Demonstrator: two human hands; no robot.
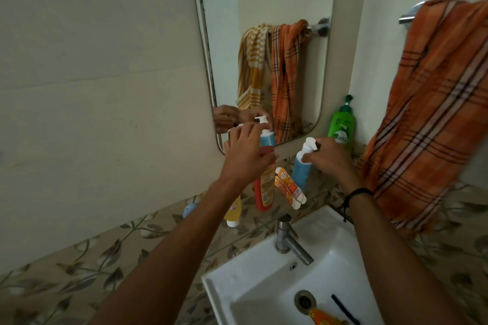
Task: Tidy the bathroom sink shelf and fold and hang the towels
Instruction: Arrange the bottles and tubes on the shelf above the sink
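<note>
Evidently the shelf-sorting stage. Left hand point(248, 158) curls over the cap of the red bottle point(264, 190), thumb on one side and fingers on the other. Bottle stands on the shelf point(148, 229) near the wall; a top grip probably serves to lift or steady it. Right hand point(331, 158) pinches the blue bottle point(301, 169) at its pump neck, thumb under the nozzle. Bottle tilts; whether its base touches the shelf I cannot tell. Holding it high suits righting it. Toothpaste boxes point(290, 187) lie slanted between the two bottles. Yellow bottle point(232, 212) lies flat, cap toward the sink point(253, 285), partly under the left forearm. Green bottle point(342, 124) stands upright in the corner, likely the start of a row. Orange towel point(433, 113) hangs bunched over the rail point(410, 14); folding not yet begun, by my reading.
</note>
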